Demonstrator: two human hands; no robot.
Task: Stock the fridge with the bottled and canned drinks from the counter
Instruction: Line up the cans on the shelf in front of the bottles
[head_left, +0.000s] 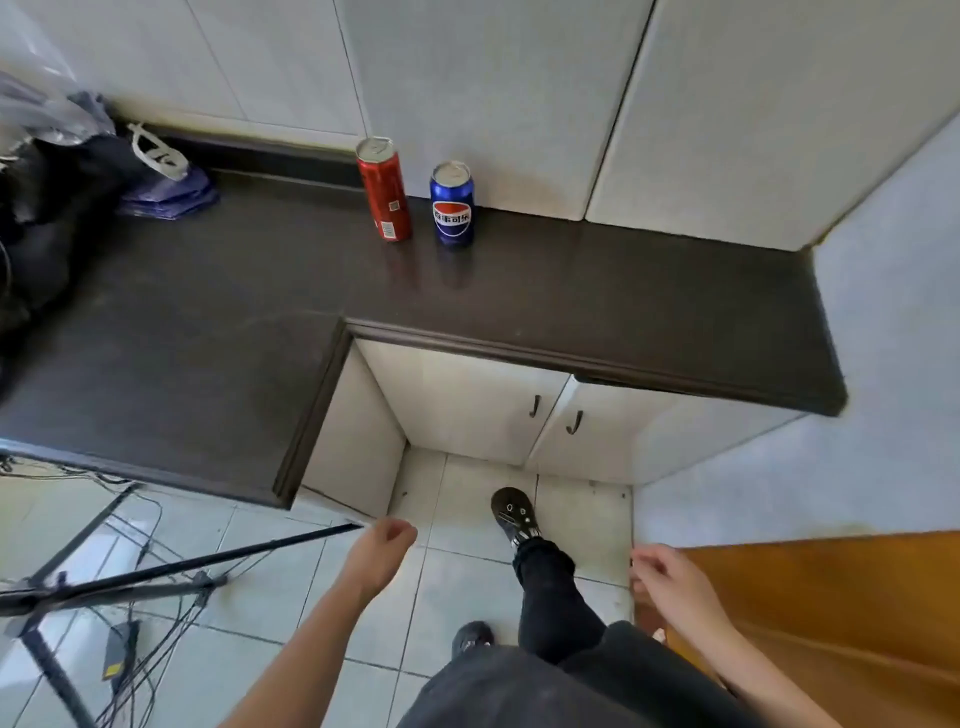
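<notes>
Two cans stand upright side by side near the back of the dark L-shaped counter (218, 312): a tall slim red can (384, 195) on the left and a shorter blue can (452, 203) with a round logo on the right. Both hands hang low over the tiled floor, far short of the cans. My left hand (382, 545) has loosely curled fingers and holds nothing. My right hand (670, 574) is likewise loosely curled and empty, beside an orange wooden panel. No fridge is in view.
Plastic bags and dark bundles (67, 156) crowd the counter's left end. White cabinet doors (519, 415) sit under the counter recess. A black tripod (130, 582) with cables spreads over the floor at left. The orange wooden panel (831, 613) stands at right. My shoe (514, 512) steps forward.
</notes>
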